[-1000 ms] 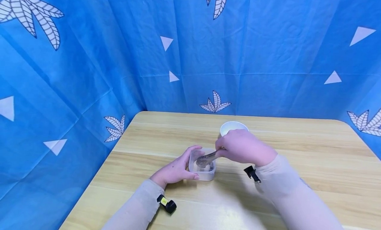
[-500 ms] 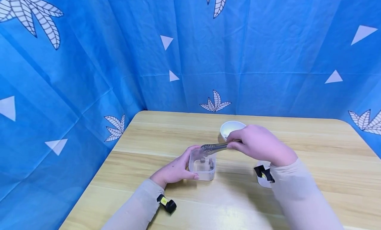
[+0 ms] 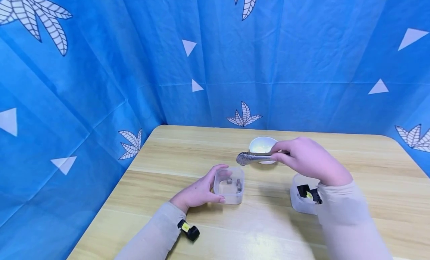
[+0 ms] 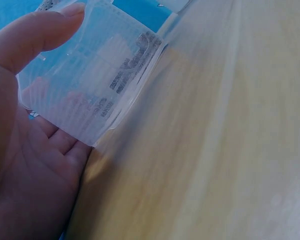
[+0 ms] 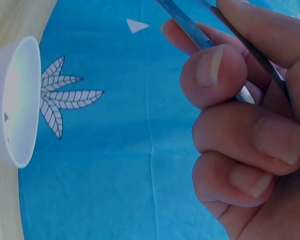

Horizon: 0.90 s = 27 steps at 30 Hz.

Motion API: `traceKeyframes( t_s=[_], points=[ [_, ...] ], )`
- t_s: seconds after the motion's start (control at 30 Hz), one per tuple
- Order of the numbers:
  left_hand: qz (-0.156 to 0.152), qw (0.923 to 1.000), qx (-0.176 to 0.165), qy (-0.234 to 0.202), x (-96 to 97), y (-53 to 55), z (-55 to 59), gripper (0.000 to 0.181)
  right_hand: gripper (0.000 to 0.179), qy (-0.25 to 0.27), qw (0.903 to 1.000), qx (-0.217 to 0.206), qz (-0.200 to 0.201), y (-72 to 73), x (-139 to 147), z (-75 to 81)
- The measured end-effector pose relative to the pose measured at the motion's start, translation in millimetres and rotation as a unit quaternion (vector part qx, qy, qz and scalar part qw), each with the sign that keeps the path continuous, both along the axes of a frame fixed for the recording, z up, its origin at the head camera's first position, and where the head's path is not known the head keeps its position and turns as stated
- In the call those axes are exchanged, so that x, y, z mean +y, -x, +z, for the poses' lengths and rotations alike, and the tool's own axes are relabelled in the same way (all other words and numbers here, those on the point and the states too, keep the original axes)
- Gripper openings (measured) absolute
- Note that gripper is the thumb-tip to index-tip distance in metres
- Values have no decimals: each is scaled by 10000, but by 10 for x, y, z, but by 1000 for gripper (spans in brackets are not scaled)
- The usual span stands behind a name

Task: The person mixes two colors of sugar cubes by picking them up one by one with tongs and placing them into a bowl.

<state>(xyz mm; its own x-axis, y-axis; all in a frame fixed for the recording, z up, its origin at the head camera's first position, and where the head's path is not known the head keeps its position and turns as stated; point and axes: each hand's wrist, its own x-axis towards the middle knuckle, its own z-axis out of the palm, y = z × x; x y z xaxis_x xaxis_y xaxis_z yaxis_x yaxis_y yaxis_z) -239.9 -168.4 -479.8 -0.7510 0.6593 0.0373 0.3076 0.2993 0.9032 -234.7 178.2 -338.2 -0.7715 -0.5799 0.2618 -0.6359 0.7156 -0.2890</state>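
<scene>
My left hand (image 3: 198,191) grips a clear square plastic container (image 3: 229,200) standing on the table, thumb on the near side. In the left wrist view the same container (image 4: 65,105) is seen through its ribbed wall. Several small grey blocks (image 3: 239,185) lie on its bottom. Metal tongs (image 3: 246,158) are held in my right hand (image 3: 309,159), fingers curled round their arms. The head of the tongs is in the air, beyond the container; whether anything is between its tips cannot be told. Behind the tongs sits a white bowl (image 3: 261,143), with small dark specks inside in the right wrist view.
A second clear container (image 3: 299,204) stands right of the first, partly hidden by my right wrist and its black camera (image 3: 309,192). The wooden table (image 3: 195,148) ends at a blue patterned curtain (image 3: 215,65) behind and to the left.
The tongs have risen out of the container and moved right and away, toward the bowl. The second container has come into view. My left hand and its container have stayed put.
</scene>
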Motion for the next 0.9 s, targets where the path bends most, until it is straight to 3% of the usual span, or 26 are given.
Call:
traceKeyframes(
  t_s=[0.27,0.63,0.9],
  points=[
    [-3,10000,-20,21,3,-6,19,103,10,62,9996,67,-275,70,211,-39],
    [90,9999,-90,116,6,-23,26,103,19,-179,9942,-189,-1042,151,432,-91],
    [76,9999,70,126,3,-31,40,103,24,-317,9895,-486,-1327,178,556,-105]
  ],
)
